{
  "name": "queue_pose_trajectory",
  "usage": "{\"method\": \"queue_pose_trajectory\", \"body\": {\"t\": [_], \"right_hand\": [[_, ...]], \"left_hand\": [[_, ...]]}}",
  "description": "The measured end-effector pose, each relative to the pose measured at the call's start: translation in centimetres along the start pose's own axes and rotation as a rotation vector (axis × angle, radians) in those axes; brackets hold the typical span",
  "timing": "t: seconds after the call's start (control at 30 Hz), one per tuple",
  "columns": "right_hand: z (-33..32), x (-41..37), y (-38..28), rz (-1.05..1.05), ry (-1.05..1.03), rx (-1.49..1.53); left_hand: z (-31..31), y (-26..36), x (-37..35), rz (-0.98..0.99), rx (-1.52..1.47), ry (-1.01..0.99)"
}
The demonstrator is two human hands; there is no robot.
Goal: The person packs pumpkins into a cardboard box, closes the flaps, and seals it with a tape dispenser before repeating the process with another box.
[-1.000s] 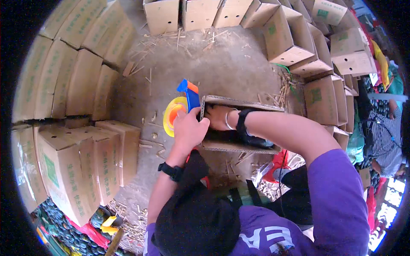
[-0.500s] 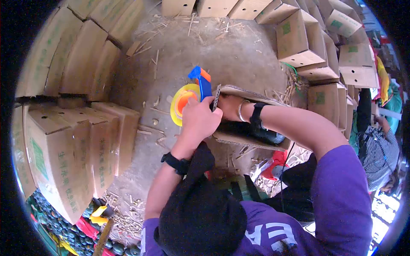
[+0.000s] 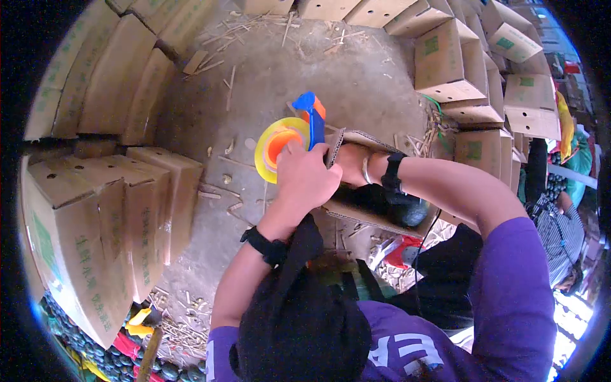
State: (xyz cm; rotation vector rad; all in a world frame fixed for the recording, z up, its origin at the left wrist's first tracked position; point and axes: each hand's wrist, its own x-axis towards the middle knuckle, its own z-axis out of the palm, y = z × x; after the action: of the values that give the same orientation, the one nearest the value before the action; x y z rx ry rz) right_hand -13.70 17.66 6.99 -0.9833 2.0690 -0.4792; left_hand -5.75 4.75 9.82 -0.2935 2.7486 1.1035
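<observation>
My left hand is closed on the tape dispenser, beside its orange hub and wide yellow tape roll. Its fingers lie close to the near end flap of an open cardboard box. Into this box reaches my right hand, with a bracelet and a dark band at the wrist; its fingers are hidden behind the flap. Dark green round produce lies in the box below my right wrist.
Cardboard boxes stand stacked along the left, and more open boxes fill the upper right. Wood shavings litter the floor. Dark produce lies at lower left. Another person in a striped top is at the far right.
The dispenser and both my hands have shifted slightly right within the view. More of the dark green produce shows in the box.
</observation>
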Motion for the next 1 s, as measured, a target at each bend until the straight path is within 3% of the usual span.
{"method": "queue_pose_trajectory", "body": {"t": [0.03, 0.13, 0.27, 0.4, 0.43, 0.53, 0.57, 0.67, 0.77, 0.83, 1.0], "right_hand": [[-0.1, 0.1, 0.7, -0.179, -0.079, -0.317], [-0.9, 0.0, 0.5, -0.238, -0.230, -0.448], [-0.5, 2.0, 0.8, 0.051, -0.501, -0.476], [-0.4, -1.0, 0.9, -0.068, -0.233, -0.471], [0.9, -2.1, 2.2, -0.267, 0.098, -0.297], [1.6, -4.6, 2.7, 0.235, -0.007, -0.183], [0.6, -4.5, 1.8, 0.403, -0.175, -0.122], [3.1, -2.6, 3.7, -0.011, -0.035, -0.099], [-0.1, -2.1, -1.2, 0.149, -0.197, -0.137], [-2.0, -1.2, -2.0, 0.148, -0.313, -0.211], [-1.2, -1.5, -1.5, 0.272, -0.267, -0.217]], "left_hand": [[0.0, 0.1, 0.2, -0.005, -0.010, -0.022], [0.0, 0.1, 0.6, -0.019, -0.028, -0.080], [-0.3, 0.5, 0.7, 0.000, -0.009, -0.097], [0.3, 0.3, 0.5, 0.053, 0.036, -0.005], [0.2, 0.4, 0.5, 0.052, 0.037, 0.011], [0.7, 0.7, -0.4, 0.038, 0.045, 0.021], [0.8, 0.5, -0.4, 0.054, 0.060, 0.025], [0.8, 1.0, -0.1, 0.066, 0.073, 0.028], [0.7, 0.9, -0.3, 0.031, -0.005, 0.040], [0.5, 0.8, 0.2, 0.035, 0.008, 0.027], [0.3, 1.5, 0.2, 0.026, 0.014, -0.029]]}}
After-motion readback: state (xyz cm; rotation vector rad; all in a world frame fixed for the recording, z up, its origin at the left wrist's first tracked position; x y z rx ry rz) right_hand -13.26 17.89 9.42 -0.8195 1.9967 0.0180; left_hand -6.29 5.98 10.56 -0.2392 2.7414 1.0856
